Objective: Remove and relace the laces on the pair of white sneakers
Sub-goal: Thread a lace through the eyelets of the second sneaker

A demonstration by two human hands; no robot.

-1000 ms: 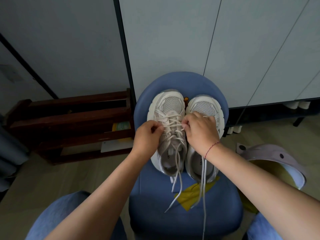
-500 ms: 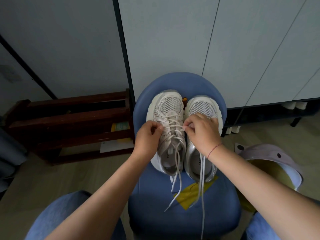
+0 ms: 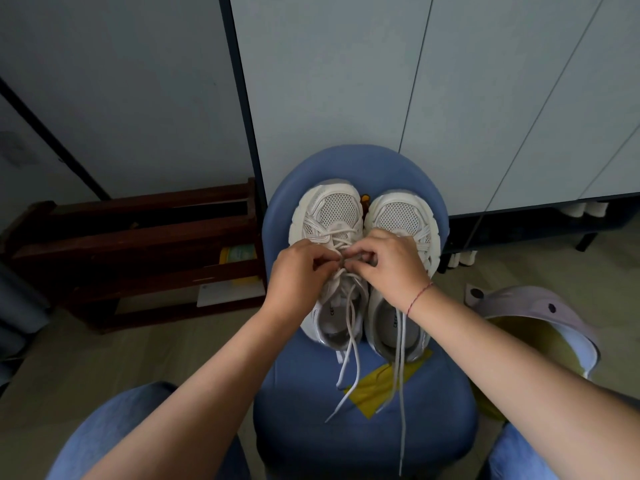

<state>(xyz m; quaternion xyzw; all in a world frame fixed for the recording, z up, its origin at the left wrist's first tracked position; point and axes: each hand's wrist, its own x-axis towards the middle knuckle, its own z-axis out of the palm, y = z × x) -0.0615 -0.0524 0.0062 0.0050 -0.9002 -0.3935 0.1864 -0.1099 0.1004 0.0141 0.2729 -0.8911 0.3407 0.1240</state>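
While both hands meet over the midfoot eyelets, the left hand (image 3: 298,271) and right hand (image 3: 391,268) each pinch the white lace (image 3: 352,327) in curled fingertips, apparently to work a crossing loose. Directly beneath the grip sits the white mesh sneaker (image 3: 332,216), with its twin (image 3: 401,216) touching alongside. Loose ends trail across the blue padded seat (image 3: 363,438), which is patched with yellow tape (image 3: 381,382). Beyond the grip stand pale cabinet doors (image 3: 346,81), and a dark wooden rack (image 3: 138,244) sits to the left.
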